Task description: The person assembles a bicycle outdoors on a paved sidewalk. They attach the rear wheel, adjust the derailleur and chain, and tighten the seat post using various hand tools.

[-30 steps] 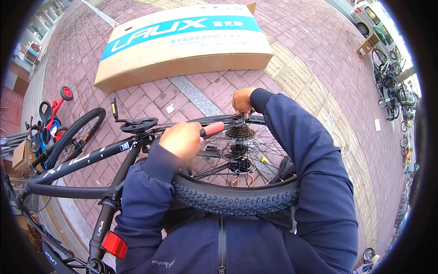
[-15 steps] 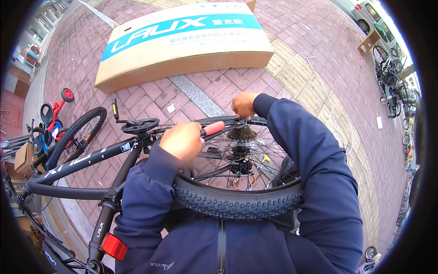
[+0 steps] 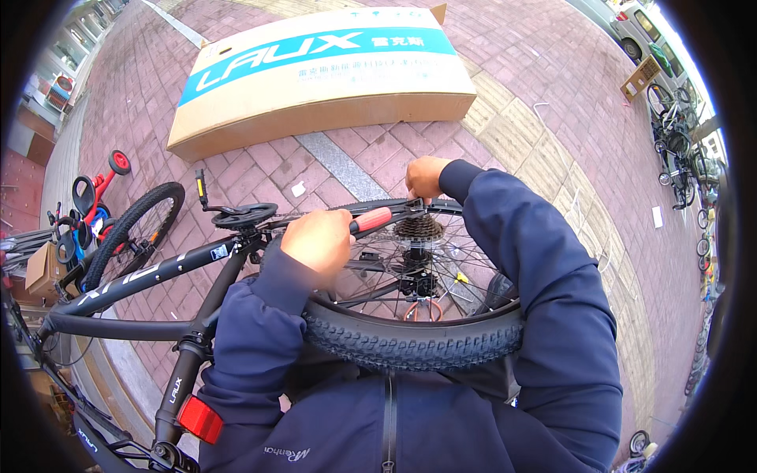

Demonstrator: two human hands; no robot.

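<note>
A black bicycle frame point(image 3: 177, 268) lies on its side in front of me, its rear wheel's knobby tire point(image 3: 418, 344) against my body. My left hand point(image 3: 319, 243) is closed round the red handle of a screwdriver point(image 3: 371, 220), which points right toward the hub area. Just beyond the rear cassette point(image 3: 419, 229), my right hand point(image 3: 426, 177) bends down with its fingers pinched at a small dark part by the screwdriver's far end. What exactly those fingers grip is hidden. The crankset point(image 3: 244, 214) with its pedal sits left of my left hand.
A large cardboard box point(image 3: 315, 118) lies on the brick paving ahead. The bicycle's front wheel point(image 3: 134, 236) and a red child's vehicle point(image 3: 98, 189) are at the left. Parked bicycles point(image 3: 674, 142) and a van point(image 3: 643, 35) stand far right. A red reflector point(image 3: 200, 419) is near my left elbow.
The whole view has shifted slightly. Both hands stay at nearly the same spots on the bicycle, with the screwdriver still in my left hand.
</note>
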